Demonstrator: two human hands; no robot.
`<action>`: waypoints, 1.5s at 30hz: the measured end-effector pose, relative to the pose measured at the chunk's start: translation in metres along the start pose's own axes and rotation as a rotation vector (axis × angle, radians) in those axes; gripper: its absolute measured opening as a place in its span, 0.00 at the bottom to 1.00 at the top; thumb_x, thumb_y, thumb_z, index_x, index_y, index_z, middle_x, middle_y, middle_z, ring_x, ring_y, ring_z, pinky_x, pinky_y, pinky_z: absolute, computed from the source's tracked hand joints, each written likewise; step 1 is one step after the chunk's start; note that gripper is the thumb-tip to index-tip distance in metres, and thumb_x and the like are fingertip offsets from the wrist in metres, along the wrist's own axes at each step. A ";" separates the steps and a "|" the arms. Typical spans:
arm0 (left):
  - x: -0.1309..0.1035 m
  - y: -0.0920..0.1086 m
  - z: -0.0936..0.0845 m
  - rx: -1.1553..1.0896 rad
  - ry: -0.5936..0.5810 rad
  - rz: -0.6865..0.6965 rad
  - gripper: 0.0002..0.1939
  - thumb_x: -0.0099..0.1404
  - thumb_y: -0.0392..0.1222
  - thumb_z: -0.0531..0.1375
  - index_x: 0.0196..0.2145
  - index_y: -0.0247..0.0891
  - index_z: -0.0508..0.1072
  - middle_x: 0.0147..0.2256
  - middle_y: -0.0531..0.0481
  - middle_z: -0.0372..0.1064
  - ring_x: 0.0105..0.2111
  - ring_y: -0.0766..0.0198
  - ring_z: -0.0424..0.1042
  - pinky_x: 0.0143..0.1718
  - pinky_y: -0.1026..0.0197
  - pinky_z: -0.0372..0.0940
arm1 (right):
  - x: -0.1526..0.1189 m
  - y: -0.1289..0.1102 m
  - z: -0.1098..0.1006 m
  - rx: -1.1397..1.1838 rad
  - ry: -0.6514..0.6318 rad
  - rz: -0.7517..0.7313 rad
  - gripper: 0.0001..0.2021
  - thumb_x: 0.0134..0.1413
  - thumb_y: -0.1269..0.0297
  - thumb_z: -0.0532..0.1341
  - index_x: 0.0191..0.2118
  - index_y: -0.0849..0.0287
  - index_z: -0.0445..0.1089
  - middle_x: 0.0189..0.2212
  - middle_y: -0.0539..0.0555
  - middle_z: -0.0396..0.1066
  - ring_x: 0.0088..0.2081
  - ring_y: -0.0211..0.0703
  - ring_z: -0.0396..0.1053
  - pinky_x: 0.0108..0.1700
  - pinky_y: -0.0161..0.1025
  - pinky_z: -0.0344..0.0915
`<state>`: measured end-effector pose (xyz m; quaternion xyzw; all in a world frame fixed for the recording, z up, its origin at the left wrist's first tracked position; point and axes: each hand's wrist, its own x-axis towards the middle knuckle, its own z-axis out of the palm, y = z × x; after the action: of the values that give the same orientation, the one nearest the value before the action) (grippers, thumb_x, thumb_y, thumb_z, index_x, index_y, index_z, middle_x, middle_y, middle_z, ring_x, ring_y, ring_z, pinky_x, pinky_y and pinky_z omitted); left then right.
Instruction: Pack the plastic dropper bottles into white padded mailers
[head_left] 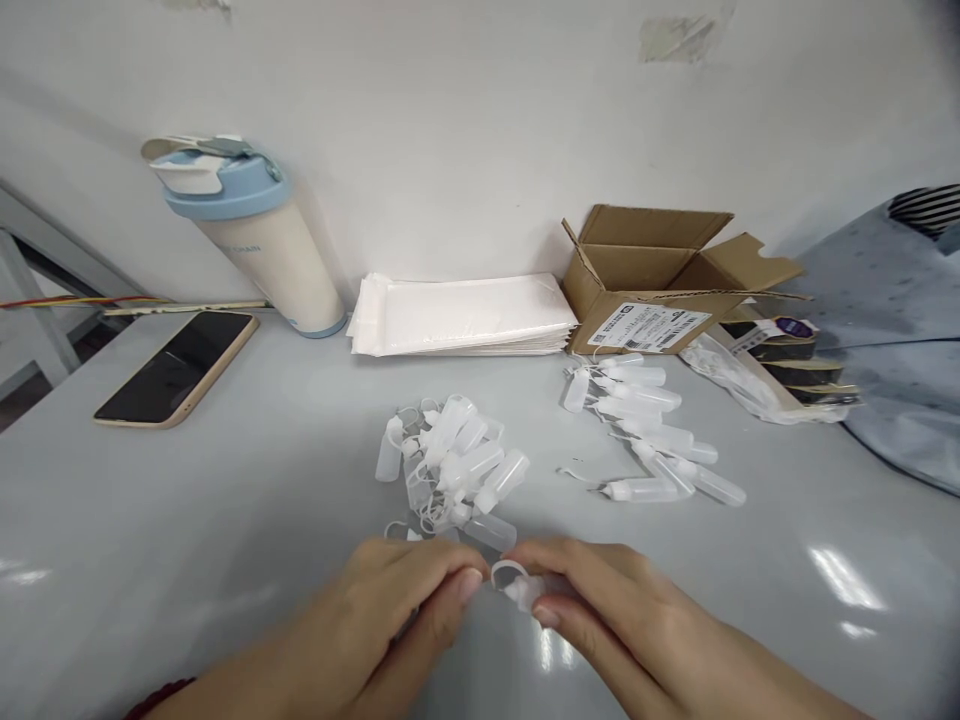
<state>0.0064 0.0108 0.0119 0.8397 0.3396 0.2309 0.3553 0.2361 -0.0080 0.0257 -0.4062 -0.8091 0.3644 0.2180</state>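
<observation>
Above the table's near edge, my right hand point(615, 610) pinches a small translucent needle-tip squeeze bottle point(523, 592) between thumb and fingers. The bottle lies tilted, with its nozzle pointing left. A thin white strap loops from its neck toward the fingertips of my left hand point(420, 605). That hand is closed with thumb and forefinger together; whatever it pinches is hidden. Just beyond my hands lies a loose pile of similar bottles point(471, 465) with strapped caps. Farther right is a second group of bottles point(649, 435), some showing thin metal tips.
A phone point(176, 370) and a blue-lidded tumbler point(251, 240) are at left. White padded envelopes point(465, 310) are stacked by the wall. An open cardboard box point(637, 285) stands beside a plastic-wrapped package point(780, 370). Light blue fabric point(885, 330) hangs at right.
</observation>
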 end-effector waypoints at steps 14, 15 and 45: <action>-0.005 -0.003 0.007 0.059 -0.027 -0.015 0.08 0.68 0.34 0.51 0.34 0.42 0.69 0.24 0.59 0.69 0.23 0.69 0.69 0.28 0.69 0.63 | -0.003 0.003 0.007 -0.026 -0.076 0.044 0.13 0.65 0.67 0.53 0.53 0.56 0.65 0.43 0.54 0.76 0.42 0.42 0.76 0.41 0.35 0.73; -0.004 -0.002 0.008 0.062 -0.023 -0.012 0.09 0.69 0.34 0.51 0.34 0.41 0.69 0.23 0.58 0.69 0.23 0.69 0.69 0.28 0.69 0.63 | -0.003 0.004 0.008 -0.024 -0.079 0.049 0.13 0.65 0.67 0.54 0.53 0.55 0.65 0.44 0.54 0.76 0.42 0.42 0.76 0.41 0.36 0.73; -0.007 -0.002 0.008 0.059 0.010 -0.003 0.07 0.70 0.36 0.51 0.37 0.42 0.69 0.26 0.58 0.72 0.23 0.70 0.70 0.27 0.68 0.63 | -0.003 0.002 0.007 0.013 -0.017 -0.004 0.10 0.65 0.69 0.54 0.51 0.56 0.64 0.42 0.51 0.76 0.40 0.38 0.75 0.40 0.32 0.72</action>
<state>0.0059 0.0034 0.0044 0.8481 0.3495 0.2244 0.3289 0.2342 -0.0123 0.0196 -0.4001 -0.8093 0.3727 0.2147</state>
